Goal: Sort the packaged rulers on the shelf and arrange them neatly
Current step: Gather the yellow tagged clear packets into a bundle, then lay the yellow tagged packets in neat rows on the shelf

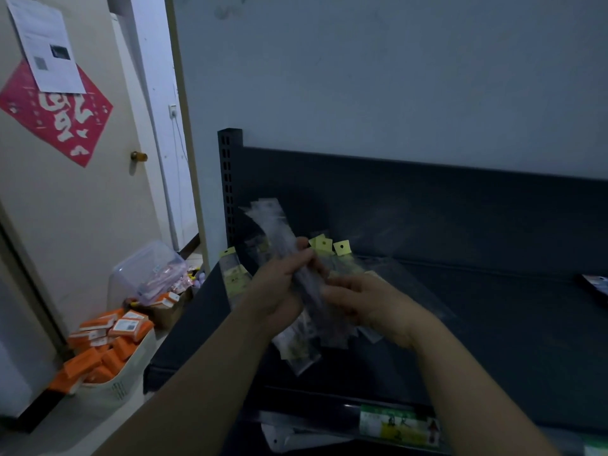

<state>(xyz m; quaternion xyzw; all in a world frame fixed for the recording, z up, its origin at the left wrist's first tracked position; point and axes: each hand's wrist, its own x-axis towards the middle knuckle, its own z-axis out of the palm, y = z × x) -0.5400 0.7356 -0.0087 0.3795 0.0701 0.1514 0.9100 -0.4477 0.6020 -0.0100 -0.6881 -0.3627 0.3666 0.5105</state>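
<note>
Rulers point(274, 225) in clear packs, long axis far-left to near-centre. L hand point(279, 287) grips bundle mid-length, R hand point(371, 304) pinches its right edge. Shelf point(500, 311): open room rt side.

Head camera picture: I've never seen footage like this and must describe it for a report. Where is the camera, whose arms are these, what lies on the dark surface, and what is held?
There is no machine here. A person wears one wide-angle camera on the head, looking forward and down, so the two bare arms entering from the bottom are their own. The dark surface is a metal shelf against the wall. Behind the hands, clear packs with yellow hang tabs lie on it. The left hand grips a bundle of packaged rulers in clear sleeves, tilted up to the left. The right hand has its fingers at the same bundle; blur hides whether they pinch a pack. On the floor to the left are orange boxes and a clear tub, near a door.
</note>
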